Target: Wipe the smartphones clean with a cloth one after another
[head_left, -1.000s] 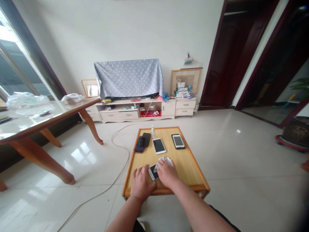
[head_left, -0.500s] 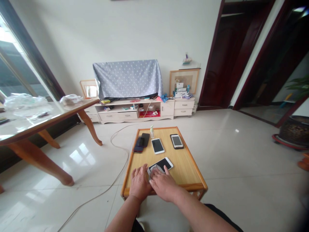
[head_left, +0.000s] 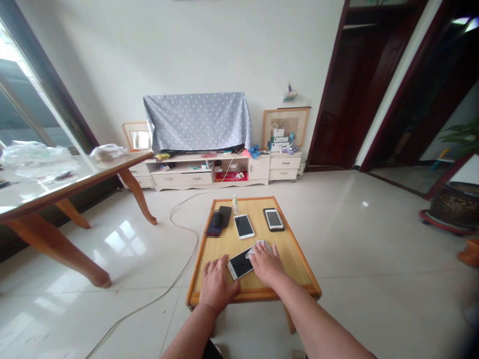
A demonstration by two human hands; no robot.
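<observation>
A white-framed smartphone (head_left: 239, 264) with a dark screen lies at a slant near the front of a small wooden table. My right hand (head_left: 266, 265) presses a crumpled pale cloth (head_left: 265, 244) against the phone's right end, fingers over it. At the phone's left end, my left hand (head_left: 217, 285) rests on the table with fingers apart and thumb toward the phone's lower corner. Whether it touches the phone I cannot tell. Behind lie another white phone (head_left: 244, 227) and a phone in a dark case (head_left: 274, 219).
A small pump bottle (head_left: 235, 204) stands at the table's (head_left: 292, 259) back edge. Beside it are dark flat items (head_left: 220, 222), partly blurred. A cable (head_left: 172, 284) runs along the floor. To the left stands a larger table (head_left: 123, 164) with plastic bags.
My right hand has slid with the cloth to the right along the phone, uncovering its left part. My left hand has stayed near the phone's left end.
</observation>
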